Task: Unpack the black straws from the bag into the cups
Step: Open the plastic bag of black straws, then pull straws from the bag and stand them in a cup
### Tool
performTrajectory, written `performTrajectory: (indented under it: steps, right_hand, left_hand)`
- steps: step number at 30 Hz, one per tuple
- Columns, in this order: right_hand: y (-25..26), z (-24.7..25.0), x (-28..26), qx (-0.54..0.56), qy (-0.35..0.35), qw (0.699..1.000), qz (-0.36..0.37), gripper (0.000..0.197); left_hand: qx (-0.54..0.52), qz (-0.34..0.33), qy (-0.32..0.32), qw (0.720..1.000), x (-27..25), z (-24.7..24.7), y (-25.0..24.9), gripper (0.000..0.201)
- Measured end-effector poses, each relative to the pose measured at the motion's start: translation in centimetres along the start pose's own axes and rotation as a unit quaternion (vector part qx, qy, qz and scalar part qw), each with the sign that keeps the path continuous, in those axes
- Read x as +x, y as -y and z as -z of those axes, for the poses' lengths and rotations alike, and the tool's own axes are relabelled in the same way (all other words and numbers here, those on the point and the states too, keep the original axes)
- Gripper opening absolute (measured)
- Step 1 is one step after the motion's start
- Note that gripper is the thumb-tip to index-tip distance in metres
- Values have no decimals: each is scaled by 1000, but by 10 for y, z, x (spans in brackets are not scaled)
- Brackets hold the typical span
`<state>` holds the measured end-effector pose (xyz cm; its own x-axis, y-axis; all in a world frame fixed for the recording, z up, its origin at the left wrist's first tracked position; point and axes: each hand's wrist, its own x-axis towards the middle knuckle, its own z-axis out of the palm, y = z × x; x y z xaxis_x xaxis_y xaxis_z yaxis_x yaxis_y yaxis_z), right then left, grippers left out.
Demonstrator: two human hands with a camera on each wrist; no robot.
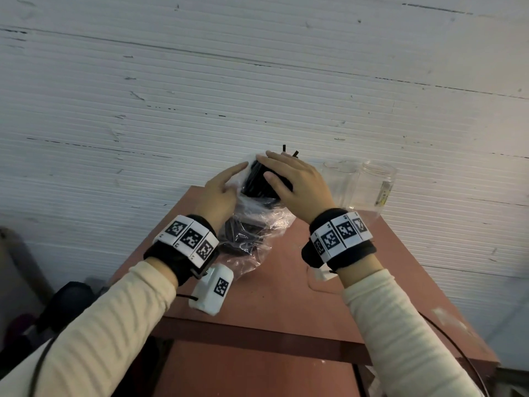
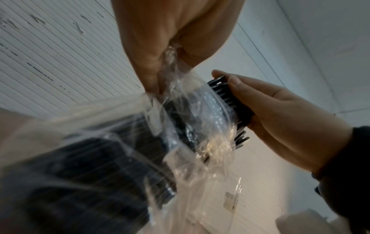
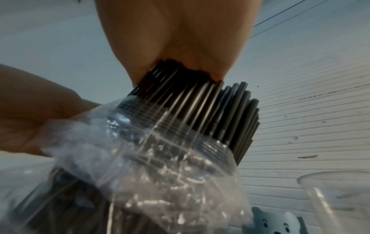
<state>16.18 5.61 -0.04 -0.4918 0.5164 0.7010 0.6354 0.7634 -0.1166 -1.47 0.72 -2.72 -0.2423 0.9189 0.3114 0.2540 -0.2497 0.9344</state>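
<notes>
The black straws (image 1: pixel 259 179) sit just above the middle of the head frame as one thick bundle, half out of the clear plastic bag (image 1: pixel 252 233), whose lower part lies crumpled on the reddish table (image 1: pixel 272 299) below them. Your right hand (image 1: pixel 297 181) is curled over the exposed upper end of that bundle and grips it; in the right wrist view the straws (image 3: pixel 200 110) fan out from under your palm while the bag's mouth (image 3: pixel 160 142) rings them lower down. I judge you hold them high so the whole bundle can slide free in one pull. Your left hand (image 1: pixel 220 190), left of the bundle, pinches the bag's film; in the left wrist view the film (image 2: pixel 172 63) is gathered between finger and thumb at the top of the frame. That grip looks meant to hold the bag back while the straws come out. A second dark mass of straws shows inside the bag, nearer your wrists. The clear cups (image 1: pixel 372 181) stand to the right of your right hand, near the table's far edge, and hold no straws yet, so the transfer is still ahead
</notes>
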Motion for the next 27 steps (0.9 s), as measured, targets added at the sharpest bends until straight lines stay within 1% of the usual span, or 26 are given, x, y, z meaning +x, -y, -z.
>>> performTrajectory:
  steps: [3, 7, 9, 11, 13, 15, 16, 18, 20, 22, 24, 27]
  right_hand:
    - [1, 9, -3, 22, 17, 1000, 0, 46]
    - [7, 14, -10, 100, 63, 992, -36, 56]
    - [14, 9, -12, 177, 80, 979, -61, 60]
    - [20, 3, -12, 254, 108, 958, -78, 63]
    - [24, 0, -11, 303, 148, 935, -109, 64]
    - [21, -3, -11, 318, 181, 919, -145, 62]
    - [18, -5, -12, 320, 184, 916, -155, 61]
    - [9, -7, -14, 324, 160, 916, -176, 56]
    - [-1, -6, -16, 319, 104, 917, -217, 48]
    - [-15, -5, -18, 300, 41, 913, -272, 47]
    - [-31, -7, -18, 269, 13, 905, -330, 55]
    - [-55, -15, -14, 238, 23, 887, -396, 69]
  left_hand:
    - [5, -20, -28, 999, 4, 2, -6, 46]
    - [-28, -47, -40, 998, 7, 5, -25, 39]
    - [-37, -47, -57, 997, 14, 11, -31, 38]
    - [-13, -63, -71, 995, 21, 18, -32, 35]
    - [16, -87, -63, 994, 28, 24, -32, 31]
    - [56, -77, -29, 995, 36, 27, -24, 32]
    - [76, -64, -3, 995, 39, 28, -19, 33]
    - [113, -46, 43, 992, 44, 28, -8, 37]
    - [164, -38, 71, 983, 49, 29, 3, 39]
    - [215, -33, 90, 972, 53, 29, 7, 40]
    - [241, -21, 112, 964, 56, 27, 8, 42]
    - [249, 4, 129, 960, 56, 21, 12, 42]
